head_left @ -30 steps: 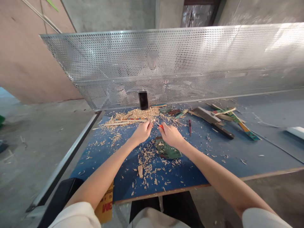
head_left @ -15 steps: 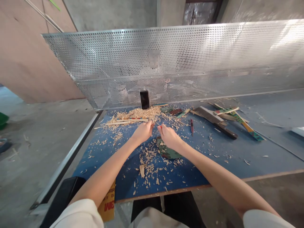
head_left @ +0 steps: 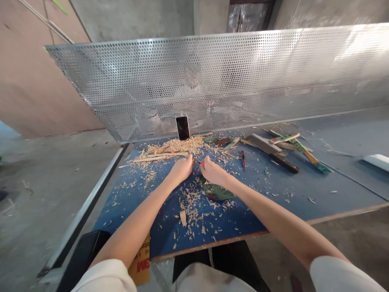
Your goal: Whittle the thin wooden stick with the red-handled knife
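Note:
My left hand (head_left: pixel 181 168) is closed above the blue table, pinching a small brownish piece that looks like wood; most of it is hidden by the fingers. Just to its right, my right hand (head_left: pixel 214 172) is closed round a slim red-handled tool (head_left: pixel 201 163), whose tip points toward the left hand. The blade is too small to make out. Beneath the right hand lies a dark green patterned piece (head_left: pixel 220 192) sprinkled with shavings. Behind both hands is a heap of pale wood shavings (head_left: pixel 179 144), with thin wood strips (head_left: pixel 162 155) at its front.
A phone (head_left: pixel 182 128) leans on the perforated metal panel (head_left: pixel 136 77). Rightward lie a narrow red tool (head_left: pixel 243 160), a broad-bladed knife with a dark handle (head_left: pixel 284 162), painted wood strips (head_left: pixel 310 156) and a white object (head_left: pixel 377 161). A yellow 3M sheet (head_left: pixel 142 263) hangs at the front edge.
The view has shifted slightly, so the scene sits a little further left. My hands remain close together, with the red handle showing more clearly in the right one.

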`<act>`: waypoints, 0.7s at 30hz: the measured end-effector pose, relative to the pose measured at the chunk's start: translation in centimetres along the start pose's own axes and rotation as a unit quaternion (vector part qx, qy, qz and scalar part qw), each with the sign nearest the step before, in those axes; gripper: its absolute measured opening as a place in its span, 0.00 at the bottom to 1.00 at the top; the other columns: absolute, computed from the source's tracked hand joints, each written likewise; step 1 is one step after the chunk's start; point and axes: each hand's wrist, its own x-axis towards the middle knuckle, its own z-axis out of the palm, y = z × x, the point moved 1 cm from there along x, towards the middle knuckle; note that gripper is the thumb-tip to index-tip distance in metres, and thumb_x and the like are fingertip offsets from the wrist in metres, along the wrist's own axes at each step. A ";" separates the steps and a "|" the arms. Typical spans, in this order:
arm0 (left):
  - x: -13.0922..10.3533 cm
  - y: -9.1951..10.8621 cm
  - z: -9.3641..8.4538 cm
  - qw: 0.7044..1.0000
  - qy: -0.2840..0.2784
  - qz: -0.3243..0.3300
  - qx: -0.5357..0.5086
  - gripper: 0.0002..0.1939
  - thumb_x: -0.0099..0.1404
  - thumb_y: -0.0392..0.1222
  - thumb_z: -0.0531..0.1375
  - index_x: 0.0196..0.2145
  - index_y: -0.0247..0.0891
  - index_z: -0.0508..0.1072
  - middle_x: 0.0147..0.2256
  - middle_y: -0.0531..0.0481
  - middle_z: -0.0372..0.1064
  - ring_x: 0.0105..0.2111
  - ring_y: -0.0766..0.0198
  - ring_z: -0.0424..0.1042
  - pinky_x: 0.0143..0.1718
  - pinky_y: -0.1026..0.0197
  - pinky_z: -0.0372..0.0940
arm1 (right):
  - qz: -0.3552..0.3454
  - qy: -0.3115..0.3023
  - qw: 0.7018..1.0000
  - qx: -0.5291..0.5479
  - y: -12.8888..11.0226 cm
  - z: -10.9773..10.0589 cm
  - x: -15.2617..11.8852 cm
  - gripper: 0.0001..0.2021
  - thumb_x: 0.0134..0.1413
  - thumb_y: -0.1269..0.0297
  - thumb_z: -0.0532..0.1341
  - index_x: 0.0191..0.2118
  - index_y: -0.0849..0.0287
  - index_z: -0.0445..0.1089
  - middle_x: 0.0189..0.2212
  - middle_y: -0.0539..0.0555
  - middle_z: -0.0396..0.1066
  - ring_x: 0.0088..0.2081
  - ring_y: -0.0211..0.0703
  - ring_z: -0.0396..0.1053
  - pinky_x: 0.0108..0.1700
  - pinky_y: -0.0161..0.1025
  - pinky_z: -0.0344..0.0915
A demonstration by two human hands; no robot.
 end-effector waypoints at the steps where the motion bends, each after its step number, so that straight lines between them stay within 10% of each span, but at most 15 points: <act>1: 0.1 -0.3 0.3 1.000 0.008 0.014 0.003 0.17 0.77 0.44 0.46 0.52 0.31 0.67 0.34 0.35 0.74 0.36 0.50 0.76 0.38 0.55 0.66 | -0.001 -0.002 1.000 -0.003 0.0 0.0 -0.1 0.20 0.75 0.61 0.42 0.59 0.71 0.58 0.39 0.70 0.77 0.42 0.54 0.79 0.39 0.41 0.67; 7: 0.7 -1.3 2.0 0.995 0.055 0.080 -0.020 0.13 0.76 0.42 0.49 0.42 0.35 0.71 0.40 0.38 0.70 0.48 0.49 0.70 0.52 0.52 0.64 | 0.033 0.046 0.997 -0.061 -0.5 0.5 -0.6 0.17 0.74 0.61 0.44 0.51 0.61 0.66 0.42 0.66 0.78 0.45 0.55 0.78 0.43 0.42 0.68; 21: 1.2 -2.8 4.0 0.975 0.117 0.067 -0.176 0.11 0.73 0.43 0.56 0.33 0.38 0.70 0.35 0.44 0.68 0.40 0.55 0.69 0.44 0.56 0.64 | 0.046 0.036 0.995 -0.080 -2.9 1.3 -1.4 0.16 0.63 0.72 0.53 0.55 0.65 0.63 0.42 0.66 0.78 0.45 0.56 0.78 0.45 0.42 0.68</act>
